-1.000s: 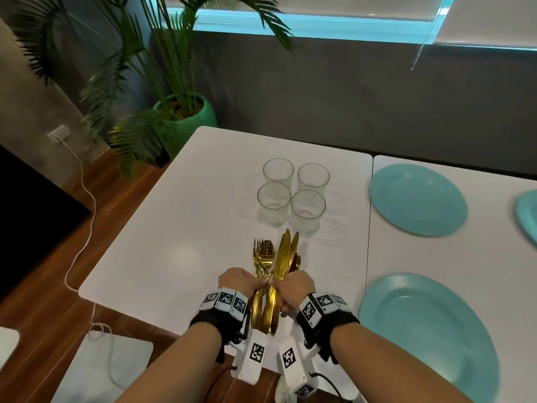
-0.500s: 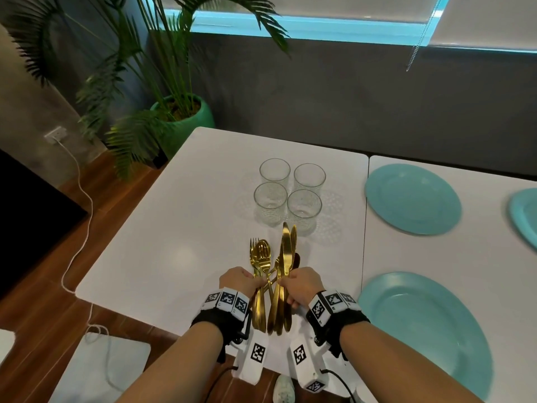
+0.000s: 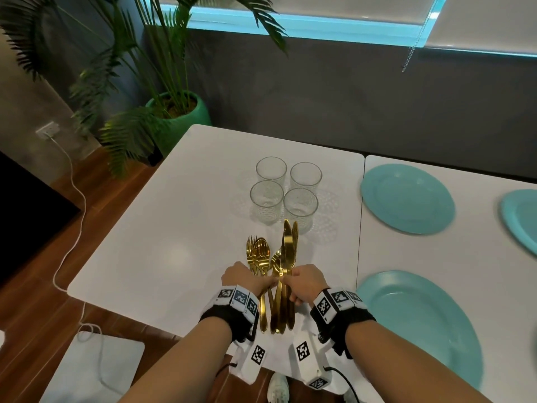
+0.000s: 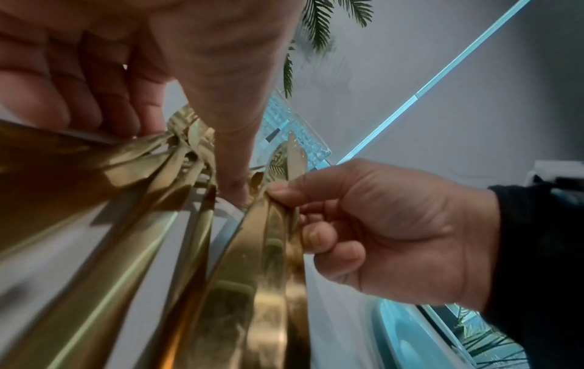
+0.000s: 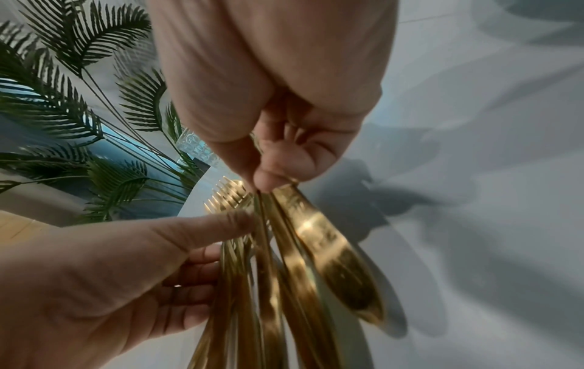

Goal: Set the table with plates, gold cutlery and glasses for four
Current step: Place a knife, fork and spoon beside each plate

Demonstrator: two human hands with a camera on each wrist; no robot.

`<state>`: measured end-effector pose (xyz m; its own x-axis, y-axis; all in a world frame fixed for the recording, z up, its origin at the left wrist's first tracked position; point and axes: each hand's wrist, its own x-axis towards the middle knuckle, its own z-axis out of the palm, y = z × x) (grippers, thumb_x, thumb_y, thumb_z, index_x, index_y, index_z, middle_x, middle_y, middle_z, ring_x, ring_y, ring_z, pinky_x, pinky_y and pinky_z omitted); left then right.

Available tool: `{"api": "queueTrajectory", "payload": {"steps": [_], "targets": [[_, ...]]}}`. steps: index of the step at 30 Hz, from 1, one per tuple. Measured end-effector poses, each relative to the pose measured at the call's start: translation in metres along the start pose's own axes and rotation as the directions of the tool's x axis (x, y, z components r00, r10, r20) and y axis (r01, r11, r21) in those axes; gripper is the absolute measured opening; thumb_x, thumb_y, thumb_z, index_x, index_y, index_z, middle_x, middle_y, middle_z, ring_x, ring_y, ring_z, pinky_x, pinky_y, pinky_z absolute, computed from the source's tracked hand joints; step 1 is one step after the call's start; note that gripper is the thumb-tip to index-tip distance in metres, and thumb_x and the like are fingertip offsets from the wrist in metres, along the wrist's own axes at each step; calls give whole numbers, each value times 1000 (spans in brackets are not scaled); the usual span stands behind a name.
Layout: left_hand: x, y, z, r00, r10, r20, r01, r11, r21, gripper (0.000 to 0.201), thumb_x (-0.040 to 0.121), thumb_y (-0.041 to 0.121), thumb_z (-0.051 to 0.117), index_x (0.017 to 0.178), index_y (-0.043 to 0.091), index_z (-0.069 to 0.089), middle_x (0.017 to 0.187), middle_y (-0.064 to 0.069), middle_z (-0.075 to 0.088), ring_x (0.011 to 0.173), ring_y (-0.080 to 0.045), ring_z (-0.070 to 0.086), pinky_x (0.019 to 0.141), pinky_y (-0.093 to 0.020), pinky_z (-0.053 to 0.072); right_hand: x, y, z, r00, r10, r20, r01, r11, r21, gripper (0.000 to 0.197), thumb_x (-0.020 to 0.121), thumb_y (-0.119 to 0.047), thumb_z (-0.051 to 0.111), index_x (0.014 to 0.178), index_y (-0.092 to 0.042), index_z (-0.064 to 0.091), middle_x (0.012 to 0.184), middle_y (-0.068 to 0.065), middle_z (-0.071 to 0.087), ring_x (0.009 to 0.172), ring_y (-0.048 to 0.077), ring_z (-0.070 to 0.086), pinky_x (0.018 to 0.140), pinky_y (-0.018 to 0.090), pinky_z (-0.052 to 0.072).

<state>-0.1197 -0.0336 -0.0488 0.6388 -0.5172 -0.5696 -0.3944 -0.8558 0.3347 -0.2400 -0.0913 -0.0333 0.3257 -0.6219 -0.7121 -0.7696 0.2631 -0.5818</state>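
Observation:
A bundle of gold cutlery is held over the near edge of the white table [image 3: 162, 242]. My left hand [image 3: 261, 282] grips the forks and spoons [image 3: 258, 254], whose heads point away from me. Right beside it, my right hand [image 3: 286, 282] pinches the knives [image 3: 288, 245]. In the left wrist view the right hand [image 4: 284, 194] pinches the knife handles [image 4: 271, 249]. The right wrist view shows the right hand [image 5: 271, 184] closed on the knives [image 5: 332, 249], with the left hand [image 5: 221, 239] around the forks [image 5: 227, 197]. Several clear glasses [image 3: 286, 193] stand clustered beyond the cutlery.
Three teal plates lie on the adjoining white table to the right: one near [image 3: 415, 330], one far [image 3: 406, 199], one at the right edge [image 3: 523, 219]. A potted palm [image 3: 177, 117] stands by the far left corner. A white cable [image 3: 69, 228] runs over the wooden floor.
My right hand has shifted slightly right with the knives, parting them a little from the forks and spoons. The left hand has hardly moved.

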Motion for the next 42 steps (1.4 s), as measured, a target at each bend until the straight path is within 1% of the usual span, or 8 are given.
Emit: {"api": "queueTrajectory", "payload": {"steps": [5,13,19,23,27,31,38,42], "targets": [[5,3,4,999,5,51,-8,998,61,36,64,37,77,84,9,64,87,-5,68,77,-19,66,57,-23,47,1,9,-7,997,-58,-41,55,996,-75,29,92,-25,55,65,-15,50,54,2,56,40,10,49,46,16,42],[6,1,2,992,75,98,-94,974,206,35,82,32,62,60,14,41,64,1,44,72,-16,52,47,-18,32,-3,21,-23,999,-33,-27,31,996,-82,23,92,-24,56,71,-15,53,59,1,57,46,9,51,52,17,44],[2,0,3,982,153,114,-180,942,284,37,90,29,50,60,15,35,69,-1,45,79,-17,49,70,-25,40,-6,30,-27,1000,-21,-4,21,996,-86,25,92,-26,57,70,-15,52,57,0,57,45,9,50,53,18,45],[0,-5,-1,970,191,152,-205,975,84,27,91,24,46,67,16,39,67,0,45,80,-21,51,64,-24,38,-9,30,-25,999,-35,17,36,995,-91,27,93,-27,55,68,-16,50,56,-1,56,44,8,49,53,17,44],[-9,-4,-3,953,228,197,-181,956,-233,19,94,27,44,97,9,49,93,-9,56,86,-24,59,83,-33,50,-10,28,-22,998,-46,41,47,999,-24,28,92,-25,56,67,-15,51,53,1,57,41,10,48,51,18,43],[-20,7,-1,933,281,223,-150,870,-469,16,92,27,50,84,13,53,82,-6,56,75,-20,58,86,-40,53,-8,23,-21,997,-62,38,60,997,58,27,90,-22,59,65,-13,55,46,0,57,37,10,48,45,18,42],[-21,16,8,920,298,256,-96,803,-589,25,71,42,45,71,19,52,75,-11,50,76,-27,52,79,-46,45,-14,14,-23,993,-103,54,89,971,221,29,89,-17,61,62,-11,54,35,-3,51,27,6,44,35,16,36],[-37,24,0,883,350,313,-35,713,-700,19,90,31,47,98,13,51,71,-17,60,65,-31,60,77,-51,52,-16,11,-21,990,-122,68,99,957,273,27,90,-14,58,64,-11,55,39,0,50,28,7,41,33,16,34]]}}
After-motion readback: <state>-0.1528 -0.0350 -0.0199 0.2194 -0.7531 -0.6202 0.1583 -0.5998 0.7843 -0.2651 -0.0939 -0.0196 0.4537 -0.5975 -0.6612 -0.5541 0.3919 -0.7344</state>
